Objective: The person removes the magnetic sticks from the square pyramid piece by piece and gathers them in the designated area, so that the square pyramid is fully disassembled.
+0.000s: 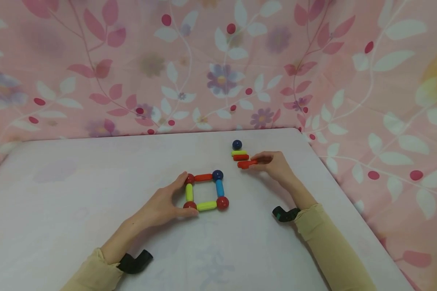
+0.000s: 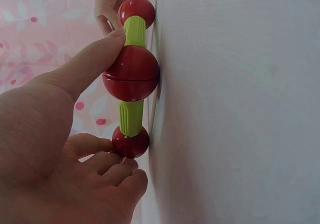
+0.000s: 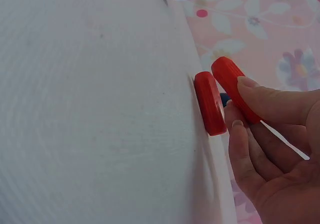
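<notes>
In the head view, my left hand [image 1: 162, 204] grips the left side of a square frame [image 1: 207, 205] of magnetic rods and balls lying on the table. In the left wrist view, its thumb touches a red ball [image 2: 131, 73], and its fingers are at another red ball [image 2: 131, 143]. One red rod, one blue rod and two yellow-green rods join three red balls and a dark blue ball [image 1: 217, 175]. Between thumb and fingers, my right hand [image 1: 274, 165] pinches a red rod [image 3: 230, 78]. Just beyond lies a second red rod [image 1: 241, 157].
Behind the red rods are a yellow-green rod [image 1: 238, 153] and a loose dark blue ball [image 1: 237, 144], near the back edge of the white table [image 1: 76, 173]. Pink floral cloth [image 1: 204, 109] hangs behind and to the right.
</notes>
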`<state>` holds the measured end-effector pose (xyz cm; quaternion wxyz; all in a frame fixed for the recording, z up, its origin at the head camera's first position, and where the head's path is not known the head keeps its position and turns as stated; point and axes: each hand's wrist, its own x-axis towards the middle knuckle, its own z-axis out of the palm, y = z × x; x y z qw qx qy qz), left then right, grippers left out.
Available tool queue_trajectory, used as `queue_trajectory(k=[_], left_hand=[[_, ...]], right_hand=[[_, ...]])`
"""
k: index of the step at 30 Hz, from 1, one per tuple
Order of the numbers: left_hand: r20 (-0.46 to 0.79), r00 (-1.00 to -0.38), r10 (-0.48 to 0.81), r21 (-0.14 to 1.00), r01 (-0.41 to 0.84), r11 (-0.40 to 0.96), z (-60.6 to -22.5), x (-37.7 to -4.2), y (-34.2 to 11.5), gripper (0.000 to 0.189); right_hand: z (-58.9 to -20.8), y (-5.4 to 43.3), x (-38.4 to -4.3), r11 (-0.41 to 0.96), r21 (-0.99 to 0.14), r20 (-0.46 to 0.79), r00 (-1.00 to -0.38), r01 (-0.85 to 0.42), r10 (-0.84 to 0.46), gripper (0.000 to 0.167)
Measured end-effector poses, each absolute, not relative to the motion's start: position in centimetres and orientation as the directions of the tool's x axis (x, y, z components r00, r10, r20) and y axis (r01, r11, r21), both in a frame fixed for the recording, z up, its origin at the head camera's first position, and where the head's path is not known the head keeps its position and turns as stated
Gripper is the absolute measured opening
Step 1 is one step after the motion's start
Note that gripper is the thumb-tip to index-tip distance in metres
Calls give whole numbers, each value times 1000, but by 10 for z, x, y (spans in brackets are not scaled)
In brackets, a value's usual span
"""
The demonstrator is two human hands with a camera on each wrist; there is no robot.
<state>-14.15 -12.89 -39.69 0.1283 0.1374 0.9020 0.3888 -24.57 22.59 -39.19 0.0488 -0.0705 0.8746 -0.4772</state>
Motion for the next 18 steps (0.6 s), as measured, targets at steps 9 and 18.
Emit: queue_trajectory(k=[9, 18], left_hand=[[-125, -930, 346, 737, 146, 660, -397, -141, -128, 110], [-130, -931, 342, 738, 140, 660, -397, -141, -129, 111]], right_hand=[[-394, 233, -246, 600, -799, -89, -978, -44, -191, 26], [-394, 232, -246, 636, -771, -119, -974, -33, -194, 29]])
